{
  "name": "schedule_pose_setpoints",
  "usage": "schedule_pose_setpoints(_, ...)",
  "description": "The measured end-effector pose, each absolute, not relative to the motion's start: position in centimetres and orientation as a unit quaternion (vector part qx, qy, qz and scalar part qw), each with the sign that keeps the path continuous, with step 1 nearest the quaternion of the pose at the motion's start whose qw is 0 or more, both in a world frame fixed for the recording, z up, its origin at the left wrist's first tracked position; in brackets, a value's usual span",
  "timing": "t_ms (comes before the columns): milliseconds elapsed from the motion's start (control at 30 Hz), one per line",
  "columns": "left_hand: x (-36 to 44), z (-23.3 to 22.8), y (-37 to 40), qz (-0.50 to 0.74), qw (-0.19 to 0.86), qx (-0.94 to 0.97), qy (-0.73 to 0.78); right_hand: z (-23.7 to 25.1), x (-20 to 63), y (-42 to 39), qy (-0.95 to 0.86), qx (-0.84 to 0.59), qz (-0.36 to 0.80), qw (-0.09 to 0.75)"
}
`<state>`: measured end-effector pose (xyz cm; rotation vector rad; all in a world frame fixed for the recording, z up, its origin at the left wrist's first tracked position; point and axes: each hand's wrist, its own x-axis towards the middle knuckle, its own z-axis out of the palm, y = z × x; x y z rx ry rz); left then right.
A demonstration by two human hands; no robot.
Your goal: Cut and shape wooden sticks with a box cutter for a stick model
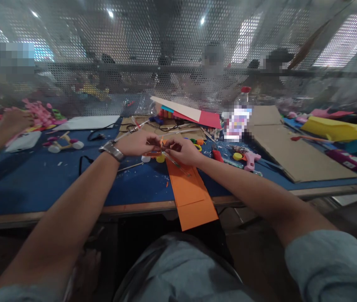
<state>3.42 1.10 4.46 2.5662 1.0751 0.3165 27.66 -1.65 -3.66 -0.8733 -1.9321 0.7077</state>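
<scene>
Over the blue table my left hand (138,143), a metal watch on its wrist, pinches a small orange strip (153,154) that looks like paper. My right hand (183,151) meets it fingertip to fingertip, closed on the same small piece. Most of that piece is hidden by the fingers. A thin clear stick (178,165) slants out below my right hand. Just under the hands show a yellow cap (160,159) and a white cap (146,159). Orange paper sheets (191,197) lie below my right hand, hanging over the table's front edge.
A pink glue gun (252,160) and a red-handled cutter (217,154) lie to the right, before a cardboard sheet (304,155). A small wheeled toy (63,143) stands left. Coloured paper (194,115) and a bottle (244,98) are behind. Another person's hand (16,120) is at far left.
</scene>
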Motion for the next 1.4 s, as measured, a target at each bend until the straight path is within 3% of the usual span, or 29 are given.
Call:
schedule_pose_setpoints(800,3.6,4.7,0.4,0.118,0.180,0.903,0.371,-4.0,27.8,-1.4,-0.778,-0.312,0.317,0.444)
schedule_pose_setpoints(1400,3.6,4.8,0.3,0.119,0.171,0.904,0.373,-3.7,27.4,-1.5,-0.776,-0.365,0.288,0.425)
